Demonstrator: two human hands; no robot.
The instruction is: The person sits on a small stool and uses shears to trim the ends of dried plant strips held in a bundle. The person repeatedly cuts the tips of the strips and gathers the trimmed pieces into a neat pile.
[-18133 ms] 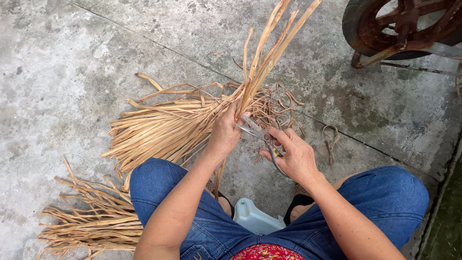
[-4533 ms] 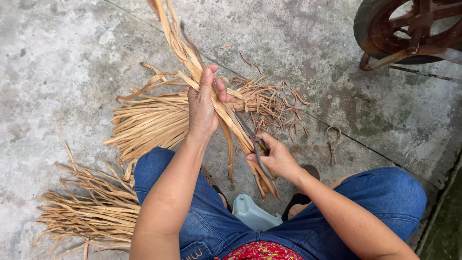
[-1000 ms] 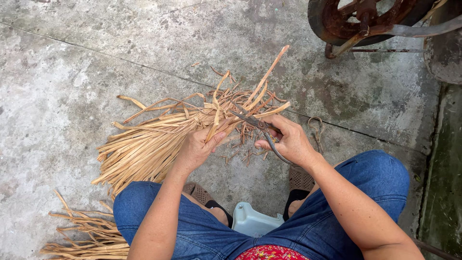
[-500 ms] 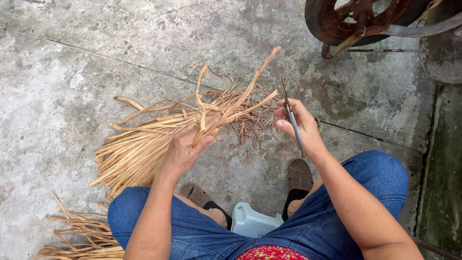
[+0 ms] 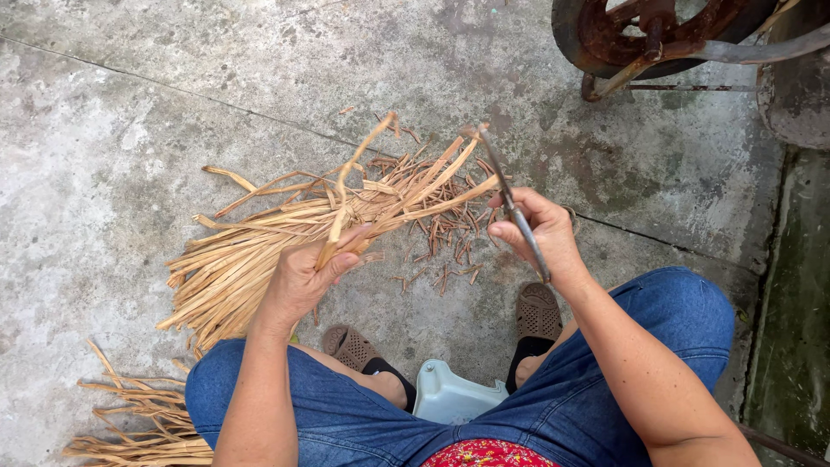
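My left hand (image 5: 303, 277) grips a small bunch of dry tan leaf strips (image 5: 406, 186) near their base; the strips fan out up and to the right. My right hand (image 5: 540, 233) holds a thin metal blade tool (image 5: 510, 203) upright, its tip touching the ends of the held strips. Below and left of the held bunch lies a large pile of the same strips (image 5: 233, 259) on the concrete floor. Short brown trimmings (image 5: 441, 246) are scattered between my hands.
A second heap of strips (image 5: 138, 424) lies at the lower left. A rusty wheel with a metal frame (image 5: 657, 39) stands at the top right. A pale plastic stool (image 5: 454, 398) shows between my knees, with my sandalled feet (image 5: 536, 316) in front of it.
My right hand has lifted away from the strips to the right, turning the blade upright. My left hand has shifted its grip on the bunch, which now fans out flatter.
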